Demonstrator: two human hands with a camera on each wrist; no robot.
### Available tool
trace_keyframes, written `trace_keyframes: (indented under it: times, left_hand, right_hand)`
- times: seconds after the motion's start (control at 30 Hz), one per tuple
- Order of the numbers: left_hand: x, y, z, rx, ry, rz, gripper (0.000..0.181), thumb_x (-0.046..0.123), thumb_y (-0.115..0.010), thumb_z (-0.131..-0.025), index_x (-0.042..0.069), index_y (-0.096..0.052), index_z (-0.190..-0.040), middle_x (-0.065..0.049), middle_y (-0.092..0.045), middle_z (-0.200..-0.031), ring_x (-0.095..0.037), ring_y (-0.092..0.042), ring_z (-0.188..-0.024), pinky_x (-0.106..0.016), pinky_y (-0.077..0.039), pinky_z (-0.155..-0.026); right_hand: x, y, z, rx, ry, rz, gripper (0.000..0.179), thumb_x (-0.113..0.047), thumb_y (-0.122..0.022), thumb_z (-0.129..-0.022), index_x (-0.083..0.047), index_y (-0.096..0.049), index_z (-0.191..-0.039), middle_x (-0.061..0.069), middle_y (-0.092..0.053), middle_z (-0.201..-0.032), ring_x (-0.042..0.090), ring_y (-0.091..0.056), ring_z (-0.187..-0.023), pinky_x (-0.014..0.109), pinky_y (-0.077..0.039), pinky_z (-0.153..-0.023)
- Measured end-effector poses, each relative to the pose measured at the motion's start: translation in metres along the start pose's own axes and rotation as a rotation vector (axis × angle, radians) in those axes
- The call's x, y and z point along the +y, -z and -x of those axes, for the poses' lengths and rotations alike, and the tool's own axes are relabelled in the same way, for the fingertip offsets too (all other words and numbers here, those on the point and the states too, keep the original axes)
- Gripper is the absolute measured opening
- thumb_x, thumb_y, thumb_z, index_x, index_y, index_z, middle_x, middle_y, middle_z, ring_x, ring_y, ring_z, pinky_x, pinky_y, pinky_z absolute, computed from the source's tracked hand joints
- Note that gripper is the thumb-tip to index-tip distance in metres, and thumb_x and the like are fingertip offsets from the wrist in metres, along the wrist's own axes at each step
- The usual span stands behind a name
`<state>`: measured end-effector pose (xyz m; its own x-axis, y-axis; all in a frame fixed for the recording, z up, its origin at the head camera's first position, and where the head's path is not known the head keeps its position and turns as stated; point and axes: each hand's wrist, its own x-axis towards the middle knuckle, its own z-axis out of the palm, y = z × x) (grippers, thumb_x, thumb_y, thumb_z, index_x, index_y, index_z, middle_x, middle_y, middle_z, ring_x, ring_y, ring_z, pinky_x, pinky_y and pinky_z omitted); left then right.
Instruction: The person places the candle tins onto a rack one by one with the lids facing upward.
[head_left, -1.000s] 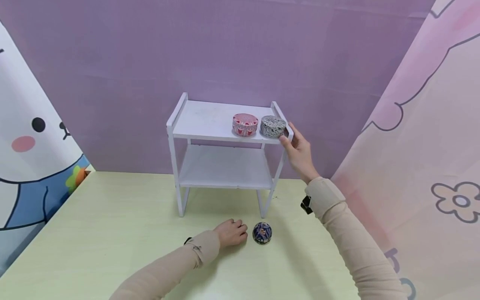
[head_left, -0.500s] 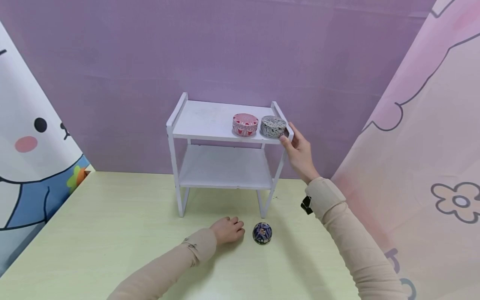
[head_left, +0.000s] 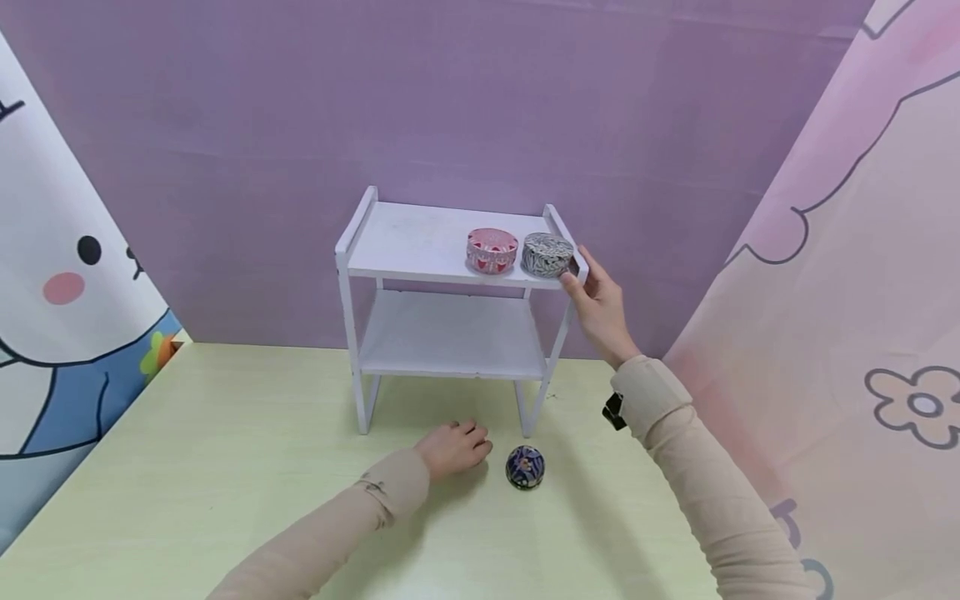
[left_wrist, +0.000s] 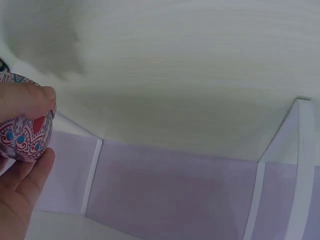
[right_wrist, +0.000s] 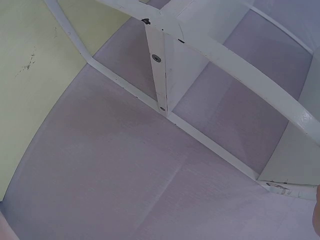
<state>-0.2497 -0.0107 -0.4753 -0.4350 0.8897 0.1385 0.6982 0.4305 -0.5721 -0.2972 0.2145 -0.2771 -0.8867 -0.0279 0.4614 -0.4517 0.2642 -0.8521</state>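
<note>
My left hand (head_left: 453, 448) is low over the table in front of the white two-tier shelf (head_left: 450, 333). It pinches a round tin (left_wrist: 30, 137) with a red, white and blue pattern, seen in the left wrist view between thumb and fingers; in the head view the hand hides it. A dark blue flowered tin (head_left: 525, 467) sits just right of that hand. My right hand (head_left: 600, 308) grips the right side rail of the shelf's upper tier. Beside its thumb stands a black-and-white patterned tin (head_left: 547, 255), and left of that a pink tin (head_left: 491, 251) with red hearts.
The shelf stands on a pale yellow table (head_left: 225, 467) against a purple backdrop (head_left: 465, 100). Its lower tier (head_left: 452, 333) lies under the top board. Printed cloth panels (head_left: 847, 275) flank the table on both sides.
My left hand has shifted slightly away from me, toward the shelf. The right hand keeps its grip on the rail, and the tins in the head view stay in place.
</note>
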Motion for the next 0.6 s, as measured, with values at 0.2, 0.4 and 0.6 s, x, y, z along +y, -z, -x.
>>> trace_keyframes:
  times: [0.2,0.4,0.6]
  left_hand:
    - [-0.008,0.004,0.004,0.126,0.05,0.077,0.021,0.025,-0.053,-0.091,0.019,-0.054,-0.111,0.001,-0.054,-0.11,-0.014,-0.056,-0.096,-0.021,-0.053,-0.066]
    - [-0.016,0.013,0.011,0.126,0.121,0.233,0.047,0.003,-0.065,-0.078,0.016,-0.05,-0.12,-0.005,-0.051,-0.122,-0.021,-0.053,-0.109,-0.027,-0.055,-0.074]
    - [-0.022,0.019,0.017,0.155,0.208,0.452,0.068,-0.004,-0.074,-0.065,0.012,-0.046,-0.126,-0.009,-0.049,-0.127,-0.025,-0.05,-0.115,-0.032,-0.054,-0.081]
  right_hand:
    - [0.0,0.0,0.0,0.0,-0.003,0.002,0.059,-0.016,-0.051,-0.092,-0.009,-0.023,-0.143,0.014,-0.037,-0.142,0.022,-0.042,-0.126,0.024,-0.037,-0.102]
    - [-0.001,0.0,0.0,-0.001,-0.007,0.005,0.059,-0.015,-0.051,-0.092,-0.009,-0.022,-0.144,0.014,-0.036,-0.142,0.022,-0.041,-0.127,0.024,-0.037,-0.102]
    - [0.0,0.0,-0.001,-0.004,-0.007,0.002,0.059,-0.015,-0.051,-0.092,-0.009,-0.022,-0.144,0.014,-0.036,-0.142,0.022,-0.042,-0.127,0.023,-0.037,-0.101]
